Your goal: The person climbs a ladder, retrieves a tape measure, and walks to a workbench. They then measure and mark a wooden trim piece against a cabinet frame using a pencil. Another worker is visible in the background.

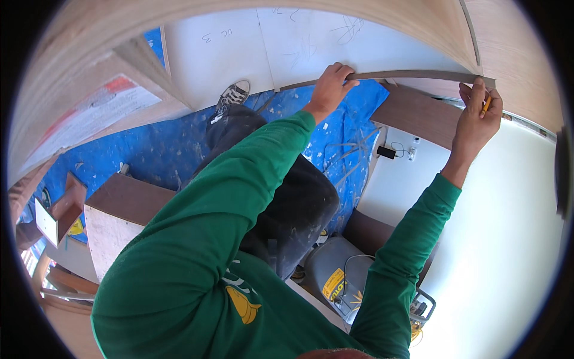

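A long, thin grey-brown strip (412,75) runs along the edge of pale wooden cabinetwork at the top of the view. My left hand (329,90) is closed over the strip near its middle, thumb pointing right. At the strip's right end, my right hand (481,116) has its fingertips against it. A yellow pencil (487,105) is held between that hand's curled fingers. Behind the strip stands a white panel (221,57) with pencil scribbles on it. Whether the strip is fixed to the cabinetwork, I cannot tell.
Blue sheeting (161,143) spotted with paint covers the floor under my legs. A brown box-like cabinet (134,197) stands at left. Low at right are a grey machine (338,269) with a yellow label and a cable. A phone (385,152) lies beside a wall socket (412,154).
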### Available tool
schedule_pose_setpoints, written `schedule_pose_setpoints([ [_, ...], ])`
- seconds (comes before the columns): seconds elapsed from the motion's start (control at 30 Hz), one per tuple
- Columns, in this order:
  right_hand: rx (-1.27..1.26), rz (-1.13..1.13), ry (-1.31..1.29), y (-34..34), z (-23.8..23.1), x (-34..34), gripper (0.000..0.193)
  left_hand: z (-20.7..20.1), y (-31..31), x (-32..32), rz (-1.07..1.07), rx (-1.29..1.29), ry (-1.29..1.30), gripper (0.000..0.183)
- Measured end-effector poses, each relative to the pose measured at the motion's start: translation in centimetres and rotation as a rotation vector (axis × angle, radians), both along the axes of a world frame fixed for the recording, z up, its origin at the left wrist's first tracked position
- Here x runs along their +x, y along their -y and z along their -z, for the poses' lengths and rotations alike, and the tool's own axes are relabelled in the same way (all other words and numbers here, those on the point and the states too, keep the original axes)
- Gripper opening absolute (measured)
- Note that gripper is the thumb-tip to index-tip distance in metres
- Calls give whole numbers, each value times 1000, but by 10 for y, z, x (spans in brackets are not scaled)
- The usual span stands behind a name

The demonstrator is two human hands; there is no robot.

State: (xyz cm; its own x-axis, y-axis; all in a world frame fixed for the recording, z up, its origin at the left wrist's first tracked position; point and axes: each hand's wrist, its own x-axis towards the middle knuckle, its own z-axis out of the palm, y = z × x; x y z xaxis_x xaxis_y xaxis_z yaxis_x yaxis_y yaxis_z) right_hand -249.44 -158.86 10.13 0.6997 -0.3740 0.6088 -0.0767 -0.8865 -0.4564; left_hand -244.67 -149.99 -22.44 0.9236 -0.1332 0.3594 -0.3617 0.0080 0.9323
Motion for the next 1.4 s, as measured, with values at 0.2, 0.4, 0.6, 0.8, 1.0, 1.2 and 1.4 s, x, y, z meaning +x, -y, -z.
schedule_pose_setpoints([
  [0.2,-11,12,-14,-3,-2,0,45,-14,4,4,-41,-34,75,33],
  [0.4,-10,-9,-13,1,0,1,45,-12,8,6,-64,-19,70,33],
  [0.6,-7,-21,-9,2,-1,1,44,-13,10,7,-86,-23,66,34],
  [0.8,-29,-6,7,0,0,2,42,-19,7,4,-67,-44,66,35],
  [1.0,-23,-28,15,0,1,3,38,-37,8,4,-54,-164,142,32],
  [1.2,-22,-34,12,4,1,1,37,-47,4,7,-56,-114,198,27],
  [1.4,-24,-15,10,5,0,3,38,-48,4,9,-85,-114,204,31],
])
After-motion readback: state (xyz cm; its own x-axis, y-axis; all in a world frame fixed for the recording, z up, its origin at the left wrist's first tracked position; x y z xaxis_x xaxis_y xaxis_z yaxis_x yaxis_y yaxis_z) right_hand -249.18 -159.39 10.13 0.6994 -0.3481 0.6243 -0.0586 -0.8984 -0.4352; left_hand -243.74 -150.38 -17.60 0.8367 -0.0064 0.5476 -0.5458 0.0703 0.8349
